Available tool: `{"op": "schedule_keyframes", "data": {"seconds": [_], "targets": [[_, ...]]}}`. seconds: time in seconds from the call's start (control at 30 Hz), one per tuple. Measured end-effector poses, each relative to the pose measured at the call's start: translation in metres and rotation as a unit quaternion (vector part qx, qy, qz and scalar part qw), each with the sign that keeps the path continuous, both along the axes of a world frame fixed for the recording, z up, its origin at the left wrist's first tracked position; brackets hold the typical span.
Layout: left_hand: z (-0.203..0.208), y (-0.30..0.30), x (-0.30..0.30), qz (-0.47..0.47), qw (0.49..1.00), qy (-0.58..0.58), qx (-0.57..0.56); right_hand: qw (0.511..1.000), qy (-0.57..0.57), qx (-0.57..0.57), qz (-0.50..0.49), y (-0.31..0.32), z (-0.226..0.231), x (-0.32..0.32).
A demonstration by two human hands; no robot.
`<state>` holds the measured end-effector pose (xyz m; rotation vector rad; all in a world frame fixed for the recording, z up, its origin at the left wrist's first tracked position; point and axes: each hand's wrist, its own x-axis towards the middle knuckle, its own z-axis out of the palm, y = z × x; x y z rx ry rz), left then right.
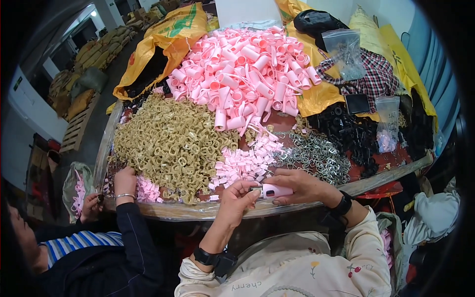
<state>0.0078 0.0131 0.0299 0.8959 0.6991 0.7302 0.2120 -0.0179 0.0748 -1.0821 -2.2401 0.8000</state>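
Note:
My right hand (292, 185) is wrapped round a pink plastic housing (276, 191) with a dark slot in its side. It lies level just above the table's front edge. At its left end my left hand (240, 197) pinches a small dark piece (256, 188), too small to name, touching or nearly touching the housing. Just beyond my hands lies a heap of small flat pink pieces (245, 163). Bent metal clips (320, 157) are piled to its right. Beige plastic frames (166, 143) form a large mound on the left, and pink tubular housings with loops (247, 69) are heaped behind.
Black plastic parts (341, 131) and clear bags of small parts (387, 123) lie at the right. Yellow sacks (173, 34) flank the pink heap. At the left a co-worker's hand (124, 183) reaches onto the wooden table edge (203, 210). A grey cloth (430, 218) hangs at the right.

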Motion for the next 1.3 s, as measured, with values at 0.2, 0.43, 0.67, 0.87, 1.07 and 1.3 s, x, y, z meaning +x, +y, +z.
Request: {"op": "schedule_keyframes", "data": {"seconds": [0.2,0.43,0.67,0.87,1.07,1.3], "targets": [[-0.014,-0.005,0.003,-0.025,0.999,0.025,-0.001,0.992,0.080,-0.099,0.006,-0.006,-0.026,0.000],[-0.020,-0.007,0.010,-0.025,0.998,0.030,-0.048,0.979,0.087,-0.175,-0.062,-0.018,-0.033,-0.007],[-0.019,-0.011,0.019,-0.080,0.992,-0.008,-0.095,0.993,0.109,-0.029,0.039,-0.020,-0.019,-0.005],[-0.017,-0.024,0.032,-0.112,0.981,-0.058,-0.148,0.988,0.119,-0.076,0.067,-0.033,-0.019,0.005],[-0.019,-0.031,0.042,-0.156,0.968,-0.089,-0.175,0.995,0.093,-0.029,-0.003,-0.048,-0.020,0.008],[-0.030,-0.035,0.054,-0.169,0.953,-0.106,-0.229,0.989,0.121,0.018,-0.080,-0.057,-0.020,0.009]]}}
